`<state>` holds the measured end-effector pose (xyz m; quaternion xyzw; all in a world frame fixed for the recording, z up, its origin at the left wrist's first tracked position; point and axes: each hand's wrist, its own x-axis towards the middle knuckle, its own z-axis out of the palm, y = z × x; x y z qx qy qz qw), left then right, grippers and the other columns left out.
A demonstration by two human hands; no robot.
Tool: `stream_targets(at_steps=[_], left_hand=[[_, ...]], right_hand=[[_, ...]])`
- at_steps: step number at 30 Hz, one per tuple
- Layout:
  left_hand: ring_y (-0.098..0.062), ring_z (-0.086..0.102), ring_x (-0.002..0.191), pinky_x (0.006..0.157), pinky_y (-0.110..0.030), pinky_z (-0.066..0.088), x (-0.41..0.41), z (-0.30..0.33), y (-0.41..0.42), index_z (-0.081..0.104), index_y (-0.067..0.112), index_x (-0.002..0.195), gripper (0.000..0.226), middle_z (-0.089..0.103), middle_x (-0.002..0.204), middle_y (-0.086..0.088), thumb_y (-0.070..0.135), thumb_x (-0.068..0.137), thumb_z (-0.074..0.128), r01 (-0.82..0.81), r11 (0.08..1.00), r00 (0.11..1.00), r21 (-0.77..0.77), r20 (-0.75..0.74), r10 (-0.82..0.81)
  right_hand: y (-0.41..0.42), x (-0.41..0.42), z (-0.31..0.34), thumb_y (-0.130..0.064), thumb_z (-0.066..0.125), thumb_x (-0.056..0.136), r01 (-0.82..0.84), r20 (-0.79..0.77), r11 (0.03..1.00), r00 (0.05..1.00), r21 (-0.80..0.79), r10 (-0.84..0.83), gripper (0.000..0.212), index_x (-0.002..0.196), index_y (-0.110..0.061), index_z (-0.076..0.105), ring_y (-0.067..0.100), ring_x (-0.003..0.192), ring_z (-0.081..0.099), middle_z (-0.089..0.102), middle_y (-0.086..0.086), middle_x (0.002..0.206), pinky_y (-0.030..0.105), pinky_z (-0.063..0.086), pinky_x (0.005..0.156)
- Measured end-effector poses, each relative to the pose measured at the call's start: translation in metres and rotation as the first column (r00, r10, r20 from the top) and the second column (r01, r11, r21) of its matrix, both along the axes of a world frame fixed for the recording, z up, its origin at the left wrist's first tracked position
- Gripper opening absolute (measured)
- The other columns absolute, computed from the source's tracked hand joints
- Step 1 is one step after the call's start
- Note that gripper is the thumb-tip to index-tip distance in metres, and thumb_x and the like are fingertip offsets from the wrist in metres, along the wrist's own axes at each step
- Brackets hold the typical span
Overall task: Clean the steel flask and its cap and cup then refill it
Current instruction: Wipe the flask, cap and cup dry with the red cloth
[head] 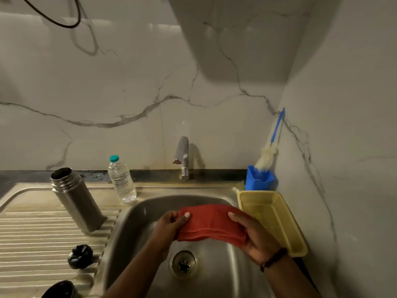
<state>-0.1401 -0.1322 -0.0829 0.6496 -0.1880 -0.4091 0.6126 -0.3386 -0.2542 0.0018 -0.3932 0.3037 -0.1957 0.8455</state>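
While both hands are busy over the sink (137,214), the flask (77,198) stands uncapped and upright on the ribbed draining board (32,233), to the left of the basin and well apart from either hand. The left hand (169,227) pinches one end of a folded red cloth (211,223), thumb on top, and the right hand (257,237) has its fingers curled round the other end, so the cloth is stretched between them above the drain (183,263).

A dark rounded piece, probably the cap (80,255), lies on the board nearer the camera, and another dark object, likely the cup (59,290), sits at the bottom edge (only partly in view). A water bottle (121,181) with a teal lid stands just behind the flask, near the tap (182,155). A bottle brush (269,147) leans in a blue holder (258,179) in the corner, beside a yellow basket (272,218).

I would expect the flask to feel rigid and fairly heavy for its size, with smooth walls that turn slippery when wet. The safest hold is probably round the middle of the body, or just under the threaded neck where the ridges give purchase. The cloth is soft and limp and should wrap round it easily.
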Motion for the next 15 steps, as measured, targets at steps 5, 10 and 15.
stream_targets(at_steps=[5, 10, 15], left_hand=[[-0.029, 0.066, 0.084, 0.073, -0.035, 0.056, -0.04, 0.007, -0.055, 0.063, 0.001, 0.102, 0.028, 0.068, 0.094, -0.015, 0.027, 0.102, 0.056, 0.062, 0.998, 0.992, -0.018, -0.109, -0.064], [-0.018, 0.064, 0.085, 0.076, -0.033, 0.052, -0.083, 0.005, -0.088, 0.065, 0.013, 0.104, 0.025, 0.067, 0.093, -0.005, 0.034, 0.104, 0.051, 0.18, 0.983, 0.965, 0.028, -0.197, -0.172], [-0.019, 0.068, 0.104, 0.086, -0.033, 0.054, -0.121, -0.01, -0.099, 0.067, 0.016, 0.118, 0.027, 0.075, 0.11, -0.003, 0.034, 0.103, 0.054, 0.282, 0.959, 0.935, 0.042, -0.237, -0.265]], right_hand=[[-0.06, -0.032, 0.031, -0.006, 0.058, 0.093, 0.052, -0.054, 0.9, 0.995, -0.433, -0.084, 0.03, 0.121, -0.011, 0.065, 0.027, 0.1, 0.07, 0.071, 0.013, 0.114, 0.037, 0.059, 0.077], [-0.105, -0.051, 0.011, -0.014, 0.06, 0.093, -0.385, -0.468, 0.302, 0.835, -0.872, -0.289, 0.035, 0.124, -0.031, 0.06, 0.014, 0.106, 0.058, 0.055, -0.009, 0.116, 0.029, 0.05, 0.092], [-0.104, -0.076, -0.068, -0.035, 0.055, 0.098, -0.863, -0.893, 0.242, 0.447, -0.444, -0.046, 0.062, 0.153, -0.028, 0.027, 0.019, 0.147, 0.022, 0.027, -0.006, 0.159, 0.038, 0.021, 0.12]])
